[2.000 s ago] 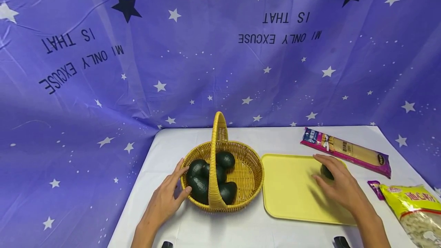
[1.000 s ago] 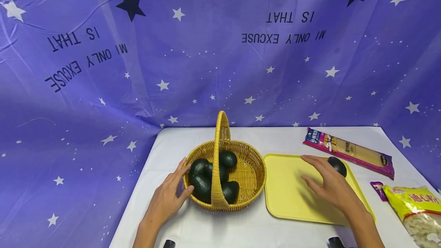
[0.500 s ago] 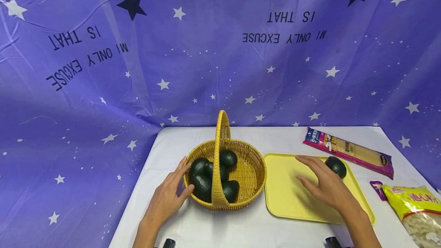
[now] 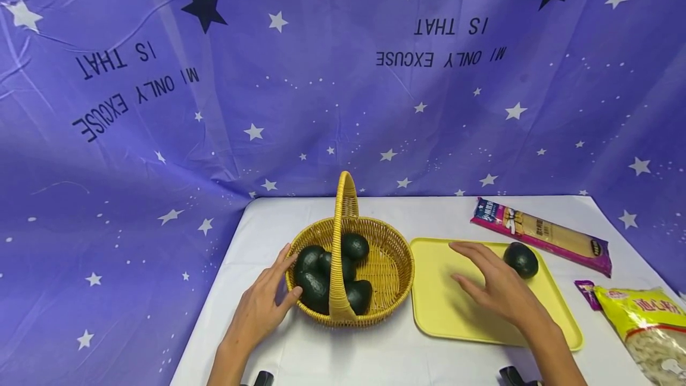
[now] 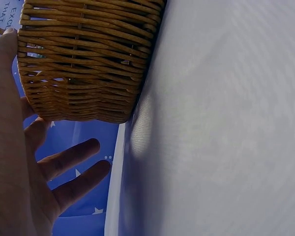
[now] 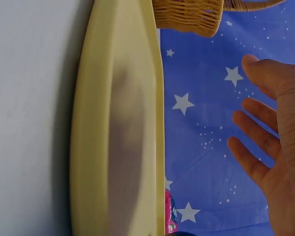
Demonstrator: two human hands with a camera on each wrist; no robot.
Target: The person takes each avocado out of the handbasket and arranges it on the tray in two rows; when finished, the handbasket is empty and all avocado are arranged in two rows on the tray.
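Note:
A yellow wicker basket (image 4: pixel 393 290) with a tall handle holds several dark green avocados (image 4: pixel 312 290), mostly on its left side. My left hand (image 4: pixel 262 302) touches the basket's left rim with thumb and fingertips; the left wrist view shows its lower fingers (image 5: pixel 71 160) spread apart beside the wicker wall. Above a pale yellow tray (image 4: pixel 434 314) hovers my right hand (image 4: pixel 501 290), fingers loosely extended and holding nothing. One avocado (image 4: pixel 521 260) lies at the tray's far right, just beyond the back of that hand. The right wrist view shows the hand apart from the tray surface.
Behind the tray lies a long pink-edged noodle packet (image 4: pixel 541 236). A yellow bag of pasta (image 4: pixel 648 326) and a small purple packet (image 4: pixel 588 295) are at the right. White cloth (image 4: pixel 375 356) covers the table; a purple starred curtain (image 4: pixel 321 106) stands behind and beside it.
My right hand has moved left over the tray, away from the avocado, which now shows fully at the tray's right. My left hand has stayed at the basket rim.

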